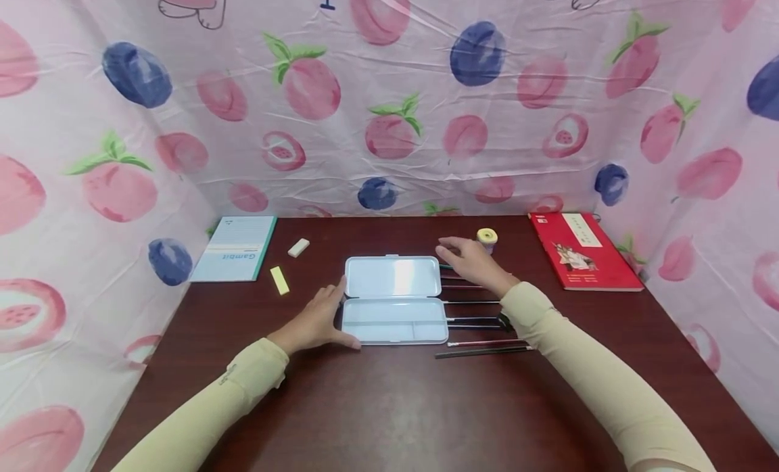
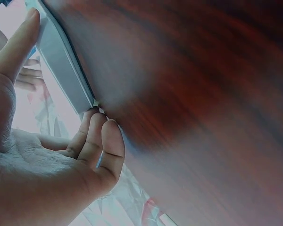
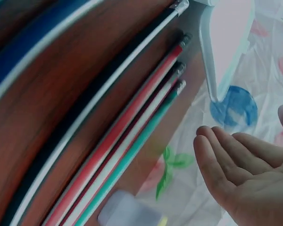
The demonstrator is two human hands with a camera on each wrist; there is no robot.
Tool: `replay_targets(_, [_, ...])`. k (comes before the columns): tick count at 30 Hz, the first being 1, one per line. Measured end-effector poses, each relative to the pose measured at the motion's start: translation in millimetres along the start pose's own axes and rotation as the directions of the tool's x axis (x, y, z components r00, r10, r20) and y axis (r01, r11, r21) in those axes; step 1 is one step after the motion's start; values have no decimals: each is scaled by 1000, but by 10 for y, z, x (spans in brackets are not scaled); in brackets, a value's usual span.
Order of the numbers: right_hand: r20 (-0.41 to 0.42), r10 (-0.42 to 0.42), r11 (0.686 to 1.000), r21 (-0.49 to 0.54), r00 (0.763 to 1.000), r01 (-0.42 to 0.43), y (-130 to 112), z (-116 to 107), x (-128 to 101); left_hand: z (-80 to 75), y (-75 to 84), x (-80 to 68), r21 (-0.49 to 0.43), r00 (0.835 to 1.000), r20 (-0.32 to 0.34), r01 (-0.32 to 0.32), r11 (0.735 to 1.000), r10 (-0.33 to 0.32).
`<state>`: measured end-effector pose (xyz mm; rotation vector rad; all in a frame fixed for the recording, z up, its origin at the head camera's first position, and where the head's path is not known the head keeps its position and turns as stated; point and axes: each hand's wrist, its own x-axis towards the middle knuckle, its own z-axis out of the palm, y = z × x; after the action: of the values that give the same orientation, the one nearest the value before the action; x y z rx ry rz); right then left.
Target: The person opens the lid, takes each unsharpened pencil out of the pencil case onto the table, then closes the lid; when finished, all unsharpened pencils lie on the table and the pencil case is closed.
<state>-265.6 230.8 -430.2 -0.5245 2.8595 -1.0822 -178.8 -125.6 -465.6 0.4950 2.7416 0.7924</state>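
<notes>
A white pencil box (image 1: 392, 322) lies on the table, its lid folded back flat. My left hand (image 1: 316, 318) rests at its left side, thumb by the front corner and fingers by the lid's edge. In the left wrist view, the fingertips of that hand (image 2: 80, 165) touch the box's corner (image 2: 68, 70). Beside the lid's right edge, my right hand (image 1: 471, 261) hovers over the pencils with nothing held. The right wrist view shows this hand (image 3: 245, 165) with loosely bent fingers, near a green pencil (image 3: 146, 134) and a red pencil (image 3: 127, 117).
Several pencils lie right of the box, among them a black one (image 1: 487, 352). A small round container with a yellow top (image 1: 487, 237) stands behind. A red book (image 1: 584, 255) lies far right; a blue notebook (image 1: 234, 249), white eraser (image 1: 299, 247) and yellow block (image 1: 280, 280) sit left.
</notes>
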Motion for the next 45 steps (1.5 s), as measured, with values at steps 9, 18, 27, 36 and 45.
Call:
replay_targets(9, [97, -39, 999, -33, 994, 42, -76, 116, 108, 14, 48, 12, -34, 1000, 10, -9, 999, 9])
replay_targets(18, [-94, -271, 949, -194, 958, 250, -343, 57, -242, 1, 12, -5, -91, 1000, -5, -7, 996, 6])
replay_targets(27, [-116, -397, 902, -235, 910, 363, -552, 115, -698, -57, -29, -63, -72, 1000, 12, -18, 997, 19])
replay_targets(36, [106, -182, 955, -216, 977, 202, -614, 289, -798, -204, -49, -88, -81, 994, 56, -92, 992, 97])
replay_targets(45, [251, -34, 954, -279, 967, 106, -591, 345, -679, -195, 57, -11, -23, 996, 19, -92, 995, 93])
